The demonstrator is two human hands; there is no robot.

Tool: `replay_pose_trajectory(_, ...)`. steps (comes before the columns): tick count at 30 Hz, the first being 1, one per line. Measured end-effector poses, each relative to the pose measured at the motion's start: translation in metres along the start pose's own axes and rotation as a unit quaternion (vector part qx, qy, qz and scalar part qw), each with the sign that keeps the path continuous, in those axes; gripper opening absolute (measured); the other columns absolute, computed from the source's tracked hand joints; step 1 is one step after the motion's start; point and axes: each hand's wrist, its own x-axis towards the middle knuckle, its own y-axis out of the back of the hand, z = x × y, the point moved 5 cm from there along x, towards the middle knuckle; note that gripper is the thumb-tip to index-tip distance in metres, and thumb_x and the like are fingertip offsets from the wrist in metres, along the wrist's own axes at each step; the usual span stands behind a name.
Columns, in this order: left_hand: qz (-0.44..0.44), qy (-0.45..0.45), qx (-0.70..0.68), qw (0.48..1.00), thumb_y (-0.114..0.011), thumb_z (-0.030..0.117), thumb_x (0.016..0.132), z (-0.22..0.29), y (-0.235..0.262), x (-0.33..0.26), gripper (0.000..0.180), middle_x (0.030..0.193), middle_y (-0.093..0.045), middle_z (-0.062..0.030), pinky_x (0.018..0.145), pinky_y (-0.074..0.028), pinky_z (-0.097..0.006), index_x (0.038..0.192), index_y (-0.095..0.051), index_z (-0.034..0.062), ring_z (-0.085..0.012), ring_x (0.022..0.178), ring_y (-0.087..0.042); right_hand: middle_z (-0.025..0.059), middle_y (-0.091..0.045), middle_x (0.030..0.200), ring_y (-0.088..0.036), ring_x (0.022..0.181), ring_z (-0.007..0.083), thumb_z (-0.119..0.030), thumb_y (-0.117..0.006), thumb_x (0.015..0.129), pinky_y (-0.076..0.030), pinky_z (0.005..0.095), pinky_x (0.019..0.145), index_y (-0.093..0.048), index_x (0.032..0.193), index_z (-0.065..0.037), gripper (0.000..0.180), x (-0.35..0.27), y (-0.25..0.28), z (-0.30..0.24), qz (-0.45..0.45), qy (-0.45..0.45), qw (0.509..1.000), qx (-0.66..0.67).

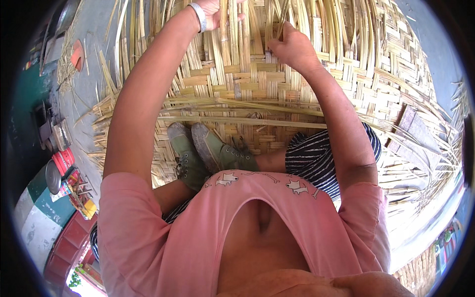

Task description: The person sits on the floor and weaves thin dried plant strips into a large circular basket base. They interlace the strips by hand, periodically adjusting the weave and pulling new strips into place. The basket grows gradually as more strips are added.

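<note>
A large woven mat [269, 79] of flat, pale yellow-green split strips, bamboo-like, spreads in front of me and under my crossed feet. My left hand [213, 14], with a pale band at its wrist, is at the top edge of the view, partly cut off. Its fingers go behind several upright loose strips [224, 37] and close round them. To its right, my right hand [295, 48] is closed, with thumb and forefinger pinching a thin strip [282, 17] above the weave. Long loose strips [237, 120] lie crosswise between my hands and my shoes.
My green canvas shoes [190, 151] rest on the mat. A flat grey board [413, 136] lies at the right among loose strip ends. On the left floor are an orange curved piece [77, 55], a red container [63, 160] and a yellow item [89, 208].
</note>
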Motion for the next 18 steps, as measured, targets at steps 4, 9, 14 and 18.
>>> replay_pose_trajectory(4, -0.015, 0.013, 0.005, 1.000, -0.074, 0.022, 0.096, -0.010, 0.016, 0.016, 0.023, 0.094, -0.071, -0.0062, 0.061, -0.062, -0.036, 0.115, -0.068, 0.0097, -0.0205, 0.074, -0.069, 0.0251, -0.073, 0.096, -0.071, 0.095, 0.0406, -0.031, -0.059, 0.092, -0.056, 0.0480, 0.089, -0.057, 0.110, 0.005, 0.040, -0.008, 0.005, -0.012, -0.008, 0.003, 1.000, -0.015)
replay_pose_trajectory(9, -0.020, -0.022, 0.075, 0.997, -0.075, 0.017, 0.096, -0.006, 0.010, 0.015, 0.021, 0.088, -0.070, -0.0035, 0.057, -0.060, -0.035, 0.113, -0.068, 0.0087, -0.0172, 0.069, -0.067, 0.0204, -0.074, 0.086, -0.074, 0.084, 0.0302, -0.032, -0.061, 0.091, -0.059, 0.0426, 0.084, -0.062, 0.107, 0.005, 0.040, 0.001, 0.005, 0.003, -0.040, -0.006, 0.997, 0.072)
replay_pose_trajectory(14, 0.010, -0.027, 0.109, 0.994, -0.074, 0.016, 0.095, 0.000, -0.007, 0.012, 0.019, 0.084, -0.067, -0.0029, 0.055, -0.058, -0.035, 0.112, -0.068, 0.0107, -0.0163, 0.067, -0.064, 0.0175, -0.073, 0.083, -0.073, 0.082, 0.0246, -0.032, -0.066, 0.089, -0.058, 0.0385, 0.085, -0.066, 0.103, 0.004, 0.039, 0.005, 0.001, 0.012, -0.054, -0.020, 0.984, 0.169)
replay_pose_trajectory(18, 0.017, -0.032, 0.122, 0.992, -0.075, 0.016, 0.095, 0.004, -0.013, 0.012, 0.018, 0.083, -0.066, -0.0025, 0.054, -0.057, -0.035, 0.110, -0.067, 0.0114, -0.0161, 0.066, -0.063, 0.0191, -0.073, 0.087, -0.072, 0.086, 0.0312, -0.030, -0.068, 0.088, -0.057, 0.0409, 0.086, -0.068, 0.104, 0.001, 0.035, -0.013, 0.012, -0.007, -0.013, 0.052, 0.996, 0.068)
